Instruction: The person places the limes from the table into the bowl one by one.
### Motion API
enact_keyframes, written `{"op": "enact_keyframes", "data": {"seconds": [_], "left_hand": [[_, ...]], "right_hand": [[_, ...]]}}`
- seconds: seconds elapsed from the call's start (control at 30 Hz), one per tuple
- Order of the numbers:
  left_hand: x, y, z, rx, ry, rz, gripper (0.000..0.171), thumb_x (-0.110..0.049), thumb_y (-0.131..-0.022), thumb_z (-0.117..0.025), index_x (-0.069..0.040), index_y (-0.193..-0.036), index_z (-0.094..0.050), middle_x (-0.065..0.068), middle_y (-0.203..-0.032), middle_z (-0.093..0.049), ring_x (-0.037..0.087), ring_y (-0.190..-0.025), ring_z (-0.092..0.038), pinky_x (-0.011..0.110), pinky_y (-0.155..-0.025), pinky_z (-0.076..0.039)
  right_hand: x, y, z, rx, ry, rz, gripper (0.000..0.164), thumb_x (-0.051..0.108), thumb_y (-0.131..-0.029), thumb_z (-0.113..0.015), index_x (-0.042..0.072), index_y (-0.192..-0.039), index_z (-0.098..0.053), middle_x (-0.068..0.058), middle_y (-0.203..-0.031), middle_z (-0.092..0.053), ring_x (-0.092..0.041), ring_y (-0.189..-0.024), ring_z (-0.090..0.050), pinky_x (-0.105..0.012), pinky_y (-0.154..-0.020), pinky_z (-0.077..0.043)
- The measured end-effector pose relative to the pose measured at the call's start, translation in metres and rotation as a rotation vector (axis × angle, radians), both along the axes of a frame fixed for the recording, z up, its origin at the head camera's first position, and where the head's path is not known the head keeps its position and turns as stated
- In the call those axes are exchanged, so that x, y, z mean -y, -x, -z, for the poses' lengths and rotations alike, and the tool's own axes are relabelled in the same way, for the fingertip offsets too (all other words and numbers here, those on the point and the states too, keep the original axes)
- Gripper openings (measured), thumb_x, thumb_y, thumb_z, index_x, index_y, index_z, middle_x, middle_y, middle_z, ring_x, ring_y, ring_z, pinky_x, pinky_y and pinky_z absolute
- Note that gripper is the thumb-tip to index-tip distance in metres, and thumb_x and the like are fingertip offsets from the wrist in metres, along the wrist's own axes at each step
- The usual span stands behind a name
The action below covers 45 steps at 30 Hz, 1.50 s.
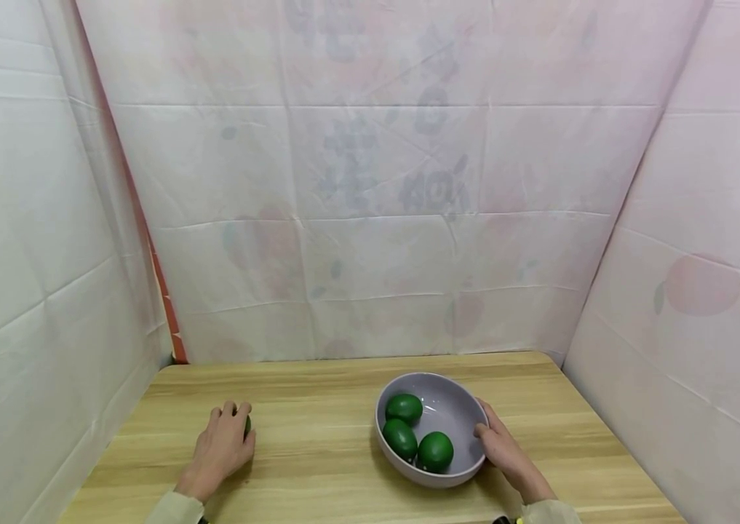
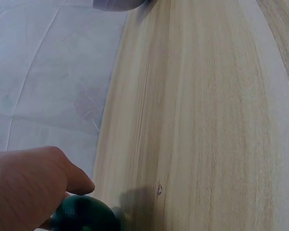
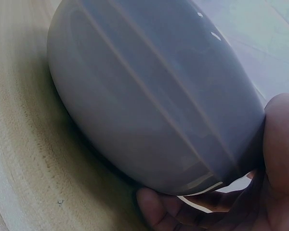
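On the left of the table my left hand [image 1: 222, 444] holds a green lime [image 1: 247, 425], its fingers curled over the top so that most of the fruit is hidden in the head view. The left wrist view shows the same glossy lime [image 2: 84, 214] beneath the thumb and index finger. My right hand [image 1: 503, 451] grips the right side of a grey-purple bowl [image 1: 464, 415], thumb at the rim and fingers under the outer wall. Inside the bowl, three limes lie together toward its left and front: a back one [image 1: 404, 409], a left one [image 1: 399, 439] and a front one [image 1: 435, 452].
The light wooden table [image 1: 311, 437] spreads between the left hand and the bowl. Pale printed sheeting [image 1: 383, 255] hangs behind the table, with more sheeting along the left [image 1: 29, 291] and right [image 1: 703, 364] sides.
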<state>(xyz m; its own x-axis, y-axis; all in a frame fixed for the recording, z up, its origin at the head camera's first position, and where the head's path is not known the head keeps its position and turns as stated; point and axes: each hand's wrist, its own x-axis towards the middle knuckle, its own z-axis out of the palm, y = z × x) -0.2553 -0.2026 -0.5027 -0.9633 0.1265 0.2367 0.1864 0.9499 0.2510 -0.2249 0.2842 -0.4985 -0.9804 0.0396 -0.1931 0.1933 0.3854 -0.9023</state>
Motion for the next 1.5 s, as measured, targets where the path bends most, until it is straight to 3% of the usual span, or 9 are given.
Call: {"op": "enact_keyframes", "data": {"seconds": [0.87,1.2,1.5], "left_hand": [[-0.001,-0.001,-0.001,0.014,0.012,-0.001,0.039,-0.015,-0.086,-0.076,-0.009,-0.122,-0.062,0.022,-0.115,-0.060,0.036,-0.091,-0.059,0.044,-0.058,-0.052],[-0.008,0.000,-0.003,-0.011,-0.003,0.033,0.039,-0.014,-0.085,-0.076,-0.009,-0.121,-0.063,0.022,-0.114,-0.062,0.036,-0.091,-0.061,0.042,-0.057,-0.053],[-0.022,0.001,-0.006,-0.032,-0.024,0.051,0.037,-0.016,-0.087,-0.075,-0.012,-0.122,-0.065,0.021,-0.120,-0.062,0.039,-0.098,-0.062,0.042,-0.059,-0.054]], "right_hand": [[0.002,-0.002,-0.002,-0.021,-0.006,-0.002,0.065,0.005,-0.098,-0.033,0.004,-0.161,-0.014,-0.034,-0.163,-0.017,-0.054,-0.143,-0.036,-0.057,-0.100,-0.052],[0.004,-0.002,-0.003,-0.022,0.023,0.010,0.064,0.004,-0.098,-0.033,0.006,-0.160,-0.017,-0.032,-0.162,-0.020,-0.051,-0.136,-0.043,-0.052,-0.090,-0.056],[0.004,-0.001,-0.003,-0.021,0.009,-0.001,0.065,0.005,-0.098,-0.033,0.005,-0.161,-0.015,-0.033,-0.163,-0.017,-0.054,-0.140,-0.039,-0.057,-0.096,-0.054]]}}
